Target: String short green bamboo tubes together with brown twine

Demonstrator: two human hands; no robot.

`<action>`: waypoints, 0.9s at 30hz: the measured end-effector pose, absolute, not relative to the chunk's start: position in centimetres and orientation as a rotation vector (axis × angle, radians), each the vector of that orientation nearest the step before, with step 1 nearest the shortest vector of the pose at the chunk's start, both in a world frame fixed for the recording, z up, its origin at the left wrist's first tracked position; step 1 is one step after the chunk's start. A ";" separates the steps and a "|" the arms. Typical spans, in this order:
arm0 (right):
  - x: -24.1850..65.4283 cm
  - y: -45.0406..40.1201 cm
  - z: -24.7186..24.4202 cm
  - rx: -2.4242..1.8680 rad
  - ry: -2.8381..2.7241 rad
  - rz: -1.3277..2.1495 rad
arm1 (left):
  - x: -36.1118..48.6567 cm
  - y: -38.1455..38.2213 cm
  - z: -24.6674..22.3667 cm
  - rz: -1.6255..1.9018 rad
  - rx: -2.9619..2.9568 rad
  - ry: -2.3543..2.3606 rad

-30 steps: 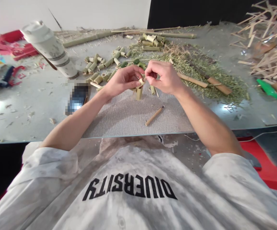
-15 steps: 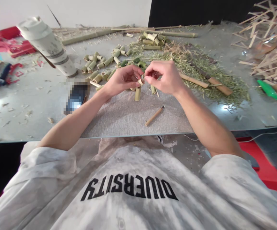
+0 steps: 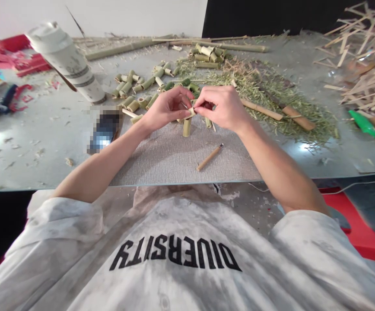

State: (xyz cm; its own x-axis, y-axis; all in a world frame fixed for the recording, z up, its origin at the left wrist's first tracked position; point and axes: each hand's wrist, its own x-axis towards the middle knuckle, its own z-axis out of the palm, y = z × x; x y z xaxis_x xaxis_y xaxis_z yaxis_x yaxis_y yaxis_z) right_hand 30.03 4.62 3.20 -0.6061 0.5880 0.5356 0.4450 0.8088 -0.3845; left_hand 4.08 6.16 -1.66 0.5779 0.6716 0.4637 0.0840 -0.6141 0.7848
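Note:
My left hand (image 3: 170, 106) pinches a short pale bamboo piece (image 3: 191, 112) between thumb and fingers, above the fabric mat (image 3: 161, 160). My right hand (image 3: 221, 106) meets it from the other side, its thumb and forefinger pressed together at the piece's right end; what lies between them is too small to make out. Just below the fingers is a short green bamboo tube (image 3: 186, 128). Another small tube (image 3: 208, 122) lies under my right hand. Nearer me on the mat rests a thin wooden-handled tool (image 3: 210, 157) with a dark tip.
Cut bamboo tubes (image 3: 147, 83) lie behind my hands, beside green shavings (image 3: 271, 86) and a wooden-handled blade (image 3: 299, 117). A phone (image 3: 105, 129) and a white lidded cup (image 3: 77, 71) are at left. Wooden sticks (image 3: 365, 86) and a green tool (image 3: 364, 124) are at right.
My right hand has come slightly left and down, its fingertips now against the bamboo piece. The piece has tilted a little in my left hand, which stays nearly in place.

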 end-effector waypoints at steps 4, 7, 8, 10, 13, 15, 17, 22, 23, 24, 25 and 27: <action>30.0 4.4 3.2 -0.792 -2.322 0.249 | 4.0 6.3 -1.9 1.035 2.034 0.598; 29.9 4.3 3.2 -0.817 -2.324 0.273 | 4.0 6.3 -1.9 1.041 2.052 0.603; 29.9 4.2 3.2 -0.829 -2.316 0.293 | 4.1 6.3 -1.9 1.038 2.061 0.611; 29.7 4.1 3.2 -0.857 -2.291 0.339 | 4.2 6.3 -1.7 1.031 2.075 0.635; 29.5 3.8 3.3 -0.901 -2.256 0.381 | 4.3 6.1 -1.3 1.026 2.106 0.674; 29.3 3.7 3.3 -0.921 -2.243 0.383 | 4.4 5.9 -1.0 1.034 2.134 0.706; 29.2 3.7 3.2 -0.931 -2.238 0.367 | 4.4 5.7 -0.7 1.041 2.167 0.736; 28.7 3.6 3.0 -0.885 -2.243 0.277 | 4.5 5.4 -0.4 1.024 2.211 0.741; 28.6 3.6 2.9 -0.877 -2.241 0.263 | 4.5 5.4 -0.4 1.019 2.202 0.739; 28.6 3.5 2.9 -0.876 -2.240 0.256 | 4.5 5.4 -0.3 1.012 2.192 0.738; 28.5 3.5 2.9 -0.882 -2.239 0.258 | 4.4 5.5 -0.2 0.996 2.186 0.733; 28.6 3.8 2.8 -0.900 -2.234 0.289 | 3.9 5.9 0.1 0.940 2.203 0.723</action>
State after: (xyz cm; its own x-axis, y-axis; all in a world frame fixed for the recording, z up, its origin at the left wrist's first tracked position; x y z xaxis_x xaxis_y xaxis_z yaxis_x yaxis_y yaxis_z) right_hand 28.58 3.76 2.77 -0.5132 0.6778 0.5265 0.5218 0.7334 -0.4357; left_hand 3.91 5.87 0.05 0.5949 0.6829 0.4239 0.2340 -0.6516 0.7215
